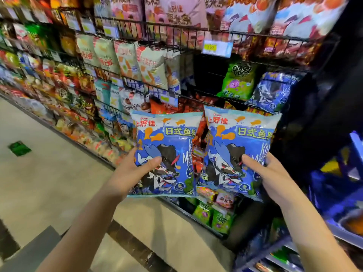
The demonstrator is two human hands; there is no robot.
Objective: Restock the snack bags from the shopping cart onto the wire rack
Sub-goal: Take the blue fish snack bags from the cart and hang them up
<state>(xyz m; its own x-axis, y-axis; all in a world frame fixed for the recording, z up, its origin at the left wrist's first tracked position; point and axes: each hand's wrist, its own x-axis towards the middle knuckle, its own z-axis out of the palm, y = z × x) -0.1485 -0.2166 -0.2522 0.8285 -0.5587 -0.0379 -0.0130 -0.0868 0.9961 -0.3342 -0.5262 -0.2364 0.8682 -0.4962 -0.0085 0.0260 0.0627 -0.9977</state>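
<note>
I hold two matching blue snack bags upright in front of the wire rack (253, 35). My left hand (129, 173) grips the left blue bag (167, 140) at its lower left edge, thumb across the front. My right hand (269, 173) grips the right blue bag (235, 138) at its lower right edge, thumb on the front. Both bags hang side by side, below a rack tier where a same-patterned blue bag (275, 91) stands beside a green bag (236, 81). A dark gap (208, 73) lies left of the green bag.
Wire shelves full of colourful snack bags run away to the left along a beige tiled aisle floor (49, 173). A price tag (217, 48) hangs on the upper tier. Green bags (212, 214) sit low on the rack. Blue shelving (337, 193) stands at the right.
</note>
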